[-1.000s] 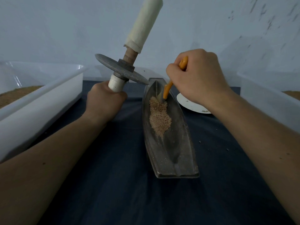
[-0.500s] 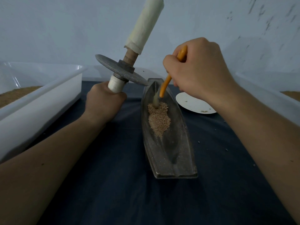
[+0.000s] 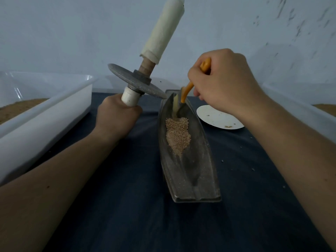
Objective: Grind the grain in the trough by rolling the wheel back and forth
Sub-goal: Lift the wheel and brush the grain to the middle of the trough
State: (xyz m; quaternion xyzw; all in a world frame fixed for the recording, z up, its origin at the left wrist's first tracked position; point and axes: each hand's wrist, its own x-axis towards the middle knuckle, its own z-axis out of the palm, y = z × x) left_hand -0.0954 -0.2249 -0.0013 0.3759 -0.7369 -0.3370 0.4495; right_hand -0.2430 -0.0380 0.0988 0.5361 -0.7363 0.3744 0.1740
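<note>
On the dark cloth point(image 3: 127, 206) lay the long metal trough point(image 3: 198, 171). The wheel point(image 3: 127, 79) was held up beside it, with the left hand point(image 3: 116, 115) wrapped tight around its lower handle. The right hand point(image 3: 223, 82) clasped an orange brush point(image 3: 187, 90) at the trough's far end, just behind the grain point(image 3: 177, 135) heaped in the groove. This seemed a gathering step; next, the wheel must come down onto the grain, with both hands on it.
</note>
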